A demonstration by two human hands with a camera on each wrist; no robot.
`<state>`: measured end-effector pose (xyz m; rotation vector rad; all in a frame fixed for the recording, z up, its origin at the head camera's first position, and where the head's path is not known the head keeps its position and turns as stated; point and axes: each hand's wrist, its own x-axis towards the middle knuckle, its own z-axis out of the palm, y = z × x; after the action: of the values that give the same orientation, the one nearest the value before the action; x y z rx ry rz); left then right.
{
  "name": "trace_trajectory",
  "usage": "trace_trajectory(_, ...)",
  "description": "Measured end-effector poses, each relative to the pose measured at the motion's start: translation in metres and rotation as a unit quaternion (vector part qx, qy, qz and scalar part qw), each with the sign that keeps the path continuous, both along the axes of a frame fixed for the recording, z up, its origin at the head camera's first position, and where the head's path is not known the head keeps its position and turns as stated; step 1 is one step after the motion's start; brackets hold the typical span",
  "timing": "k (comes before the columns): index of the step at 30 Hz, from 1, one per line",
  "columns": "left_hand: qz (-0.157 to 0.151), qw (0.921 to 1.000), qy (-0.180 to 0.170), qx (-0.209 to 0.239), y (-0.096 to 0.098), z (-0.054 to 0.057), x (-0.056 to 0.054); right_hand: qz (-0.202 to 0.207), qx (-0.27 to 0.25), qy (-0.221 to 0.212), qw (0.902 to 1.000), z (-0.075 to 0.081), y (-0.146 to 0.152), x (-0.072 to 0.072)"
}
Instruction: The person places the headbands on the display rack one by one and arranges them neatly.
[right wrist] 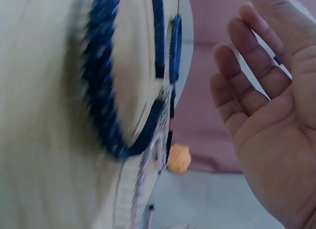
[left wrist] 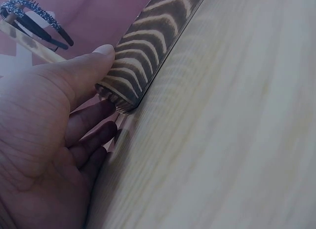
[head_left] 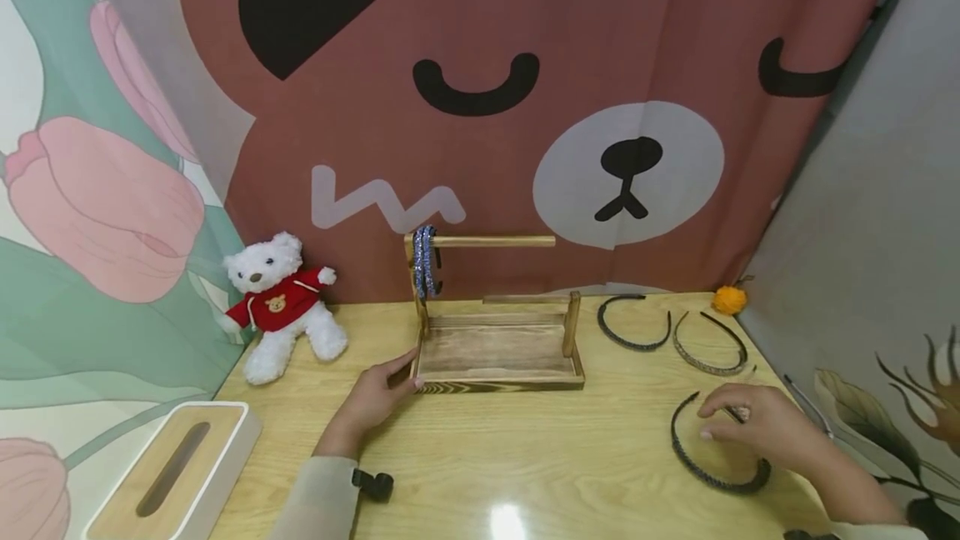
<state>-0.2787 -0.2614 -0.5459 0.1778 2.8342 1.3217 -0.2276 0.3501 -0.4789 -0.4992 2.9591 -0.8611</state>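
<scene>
My left hand [head_left: 378, 394] grips the front left corner of a wooden stand [head_left: 498, 384], thumb on the front face and fingers at the side. Two glittery blue headbands [head_left: 423, 265] hang at the left end of the stand's top bar [head_left: 495, 242]. Over at the right, my right hand [head_left: 765, 423] hovers with relaxed fingers, nothing held, above a dark braided headband [head_left: 712, 477]. That headband [right wrist: 101, 71] lies beside the palm in the right wrist view. A pinkish braided headband [right wrist: 140, 184] also shows there; in the head view my right hand mostly hides it.
Behind the right hand lie a dark headband [head_left: 633, 347] and a gold-toned headband [head_left: 712, 369]. An orange fuzzy ball [head_left: 729, 300] sits at the back right corner. On the left are a white teddy bear [head_left: 273, 307] in red and a wood-topped tissue box [head_left: 243, 432].
</scene>
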Motion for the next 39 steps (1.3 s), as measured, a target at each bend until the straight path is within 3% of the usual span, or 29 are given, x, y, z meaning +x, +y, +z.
trace_trajectory(5, 0.000, 1.0000, -0.002, 0.000, -0.001, -0.002, 0.002, -0.012, 0.031, -0.016, 0.9993, -0.004, 0.016, 0.005)
trace_trajectory(8, 0.000, 1.0000, 0.006, 0.000, -0.003, -0.003, 0.001, 0.001, 0.035, -0.015, 0.9993, -0.006, 0.022, 0.005)
trace_trajectory(12, -0.001, 1.0000, 0.009, 0.000, -0.004, -0.003, 0.000, 0.037, 0.032, -0.011, 0.9987, -0.007, 0.031, 0.008)
trace_trajectory(19, -0.001, 1.0000, 0.002, 0.004, -0.006, 0.000, 0.000, 0.096, 0.003, -0.072, 0.9928, -0.010, 0.039, 0.019)
trace_trajectory(23, -0.001, 1.0000, 0.006, -0.003, -0.006, 0.001, -0.001, 0.120, 0.001, -0.052, 0.9914, -0.017, 0.040, 0.020)
trace_trajectory(30, -0.003, 0.9999, 0.003, -0.013, -0.005, 0.001, 0.001, 0.134, 0.042, -0.024, 0.9897, -0.026, 0.039, 0.016)
trace_trajectory(39, -0.004, 0.9999, 0.002, -0.012, -0.002, -0.001, 0.000, 0.177, 0.004, -0.002, 0.9842, -0.034, 0.028, 0.012)
